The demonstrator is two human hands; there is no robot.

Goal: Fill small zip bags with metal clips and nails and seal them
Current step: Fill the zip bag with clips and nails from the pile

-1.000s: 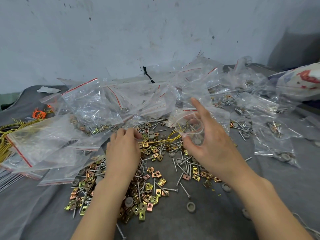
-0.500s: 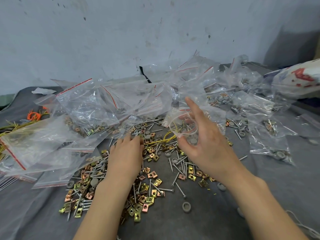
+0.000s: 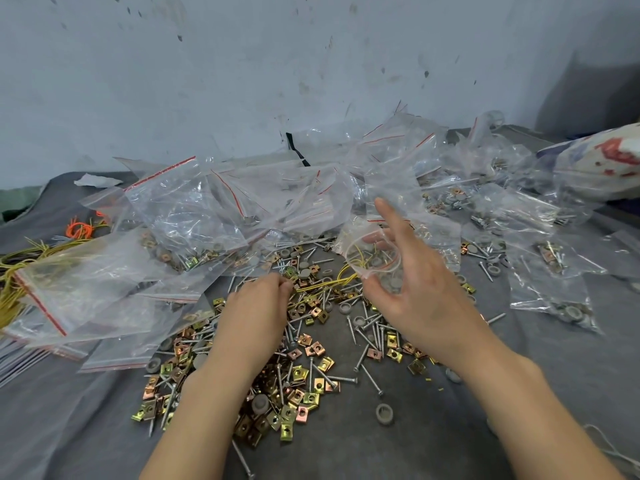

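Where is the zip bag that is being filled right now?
Head view, right of centre: the open zip bag is pinched at its mouth by the right hand, above the loose clips and in front of the heap of bags.

Soft even light, wide-angle edge distortion

Left hand palm down, fingers curled, right hand raised, forefinger straight

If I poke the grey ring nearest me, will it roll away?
Probably not: the grey ring lies flat on the cloth, so it should scoot. Stood on edge, its round shape might roll. Being tiny, it's likely light.
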